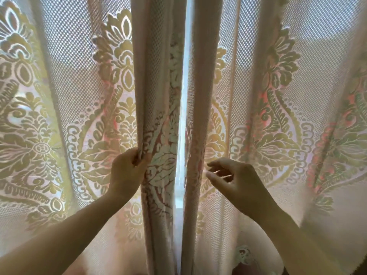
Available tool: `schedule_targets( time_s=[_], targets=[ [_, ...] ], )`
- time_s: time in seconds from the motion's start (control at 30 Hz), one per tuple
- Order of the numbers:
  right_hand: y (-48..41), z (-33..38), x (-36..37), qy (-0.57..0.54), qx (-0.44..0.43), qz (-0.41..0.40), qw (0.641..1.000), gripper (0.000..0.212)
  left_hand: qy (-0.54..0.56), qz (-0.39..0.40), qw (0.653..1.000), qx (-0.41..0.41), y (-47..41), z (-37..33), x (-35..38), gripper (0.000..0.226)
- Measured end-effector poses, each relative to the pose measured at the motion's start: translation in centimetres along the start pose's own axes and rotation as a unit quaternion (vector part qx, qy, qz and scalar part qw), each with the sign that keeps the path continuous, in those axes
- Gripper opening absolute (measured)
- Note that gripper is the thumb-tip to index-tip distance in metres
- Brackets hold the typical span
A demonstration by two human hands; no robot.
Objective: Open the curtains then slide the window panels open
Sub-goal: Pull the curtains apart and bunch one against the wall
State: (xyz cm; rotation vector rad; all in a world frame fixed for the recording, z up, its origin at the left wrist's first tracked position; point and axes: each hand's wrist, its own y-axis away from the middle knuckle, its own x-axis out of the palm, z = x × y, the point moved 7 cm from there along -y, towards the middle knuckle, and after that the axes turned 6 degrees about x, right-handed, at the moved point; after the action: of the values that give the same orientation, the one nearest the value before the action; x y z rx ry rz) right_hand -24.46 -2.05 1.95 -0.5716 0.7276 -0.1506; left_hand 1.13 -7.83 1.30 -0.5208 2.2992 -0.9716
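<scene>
**Fingers at the curtain gap**

Fingers (pixel 137 155) of the left hand (pixel 127 171) are curled tight around the gathered inner edge of the left lace curtain (pixel 156 108), forearm reaching up from lower left. Opposite, the right hand (pixel 236 181) is raised from lower right, its fingers (pixel 213 165) loosely spread and empty, tips just beside the folded edge of the right lace curtain (pixel 198 108); contact cannot be told. Between both panels a narrow bright strip of window (pixel 183 108) shows.
</scene>
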Motion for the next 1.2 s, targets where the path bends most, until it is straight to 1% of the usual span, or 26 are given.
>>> schedule_targets(
  time_s=[0.1, 0.17, 0.23, 0.3, 0.37, 0.4, 0.43, 0.5, 0.57, 0.63, 0.7, 0.77, 0.8, 0.87, 0.97, 1.03, 1.07, 1.1, 1.17, 1.2],
  targets=[
    [-1.7, 1.0, 2.4, -0.043, -0.022, 0.004, 0.999, 0.03, 0.003, -0.008, 1.0, 0.003, 0.5, -0.3, -1.6, 0.036],
    [-2.7, 1.9, 4.3, -0.074, -0.028, 0.014, 0.997, 0.039, 0.003, -0.01, 1.0, 0.001, 0.9, -0.4, -2.5, 0.033],
    [-3.6, 3.0, 6.2, -0.089, -0.028, 0.031, 0.995, 0.051, -0.006, -0.008, 1.0, -0.014, 1.1, 0.1, -3.6, 0.027],
    [-4.6, 3.8, 8.2, -0.103, -0.014, 0.052, 0.993, 0.071, -0.017, -0.019, 0.999, -0.021, 1.1, 0.7, -4.7, 0.02],
    [-5.6, 5.2, 10.1, -0.127, 0.009, 0.075, 0.989, 0.098, -0.019, -0.028, 0.999, -0.035, 1.2, 1.3, -6.0, 0.015],
    [-6.2, 6.1, 10.8, -0.146, 0.024, 0.086, 0.985, 0.109, -0.016, -0.027, 0.999, -0.042, 1.3, 1.6, -6.5, 0.013],
    [-6.9, 7.0, 11.4, -0.174, 0.036, 0.095, 0.98, 0.114, -0.013, -0.023, 0.999, -0.046, 1.4, 1.7, -6.8, 0.011],
    [-8.6, 9.4, 12.1, -0.233, 0.039, 0.1, 0.967, 0.116, -0.009, -0.02, 0.999, -0.046, 1.6, 2.0, -7.6, 0.01],
    [-10.6, 12.1, 12.5, -0.268, 0.014, 0.096, 0.959, 0.115, -0.008, -0.019, 0.999, -0.042, 1.5, 2.6, -8.7, 0.012],
    [-12.2, 13.9, 13.2, -0.287, -0.007, 0.102, 0.952, 0.12, -0.014, -0.015, 0.999, -0.038, 1.5, 3.4, -9.4, 0.018],
    [-13.3, 15.4, 14.5, -0.271, -0.015, 0.1, 0.957, 0.125, -0.037, -0.028, 0.998, -0.033, 1.4, 4.1, -10.6, 0.021],
    [-13.9, 16.3, 15.7, -0.246, -0.015, 0.074, 0.966, 0.13, -0.091, -0.079, 0.993, 0.002, 1.4, 4.5, -12.4, 0.015],
    [-14.2, 16.8, 16.3, -0.238, -0.007, 0.059, 0.969, 0.132, -0.128, -0.105, 0.986, 0.02, 1.3, 4.8, -13.3, 0.017],
    [-14.8, 17.0, 17.5, -0.238, 0.022, 0.047, 0.97, 0.139, -0.155, -0.115, 0.981, 0.024, 1.0, 6.1, -14.3, 0.019],
    [-15.9, 17.8, 19.2, -0.277, 0.051, 0.07, 0.957, 0.148, -0.091, -0.083, 0.992, -0.022, -0.1, 8.5, -15.0, 0.018],
    [-16.5, 18.8, 20.2, -0.293, 0.058, 0.091, 0.95, 0.148, -0.06, -0.087, 0.994, -0.032, -0.6, 9.5, -15.7, 0.019],
    [-16.8, 19.1, 20.5, -0.298, 0.058, 0.1, 0.947, 0.148, -0.057, -0.094, 0.993, -0.029, -0.7, 9.7, -15.9, 0.023],
    [-17.1, 19.5, 20.6, -0.304, 0.049, 0.103, 0.946, 0.146, -0.05, -0.098, 0.993, -0.029, -0.7, 10.0, -16.1, 0.034],
    [-17.3, 20.5, 20.7, -0.303, 0.006, 0.103, 0.947, 0.139, -0.02, -0.071, 0.996, -0.052, -0.6, 11.2, -15.9, 0.07],
    [-17.3, 20.9, 20.6, -0.299, -0.018, 0.104, 0.948, 0.129, -0.011, -0.041, 0.996, -0.073, -0.5, 11.9, -15.5, 0.09]
  ],
)
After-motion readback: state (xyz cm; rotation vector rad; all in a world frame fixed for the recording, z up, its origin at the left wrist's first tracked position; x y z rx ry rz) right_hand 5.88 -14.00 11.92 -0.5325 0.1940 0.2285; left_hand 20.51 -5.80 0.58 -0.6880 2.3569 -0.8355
